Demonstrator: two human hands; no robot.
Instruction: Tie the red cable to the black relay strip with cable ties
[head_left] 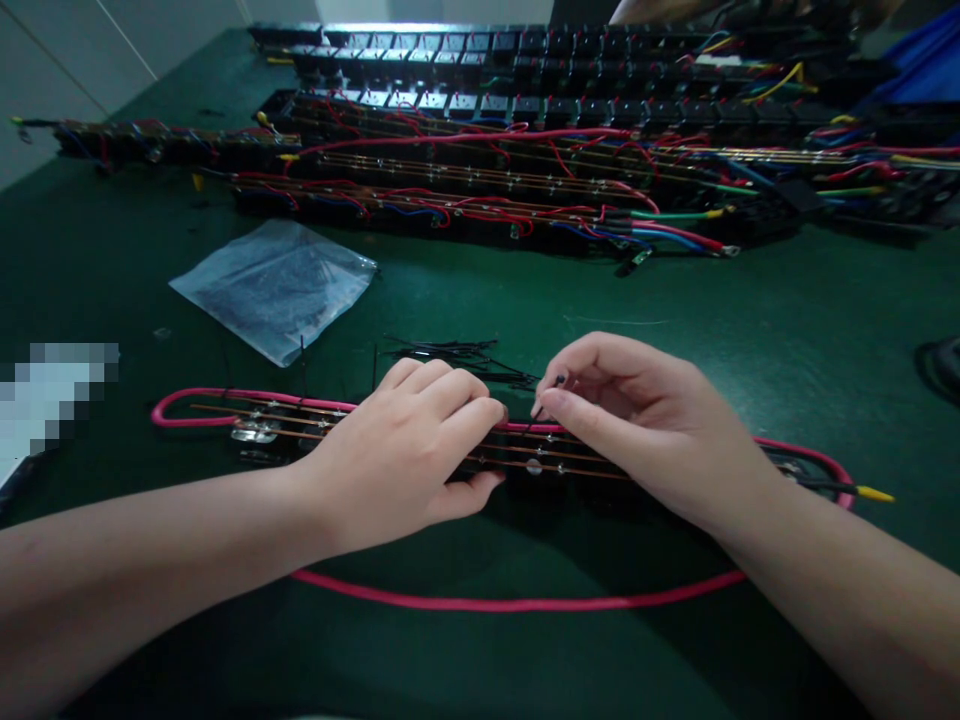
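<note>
A long black strip with bare copper rods (pixel 517 462) lies across the green table, and a thick red cable (pixel 525 605) runs along its far edge and loops back in front. My left hand (pixel 416 440) wraps over the strip's middle, its thumb on the near side and fingers at the far side. Between the thumb and index finger of my right hand (pixel 637 420) is a thin black cable tie (pixel 538 408), slanting down to the rods and red cable. Several more cable ties stand up along the strip's left part. Just behind lies a heap of loose black cable ties (pixel 457 352).
A clear plastic bag (pixel 277 285) with dark contents lies behind to the left. Several wired black strips (pixel 420 190) fill the back of the table, some showing socket-like faces. A yellow-tipped lead (pixel 874 494) sticks out at the right end. A black object (pixel 943 365) sits at the right edge.
</note>
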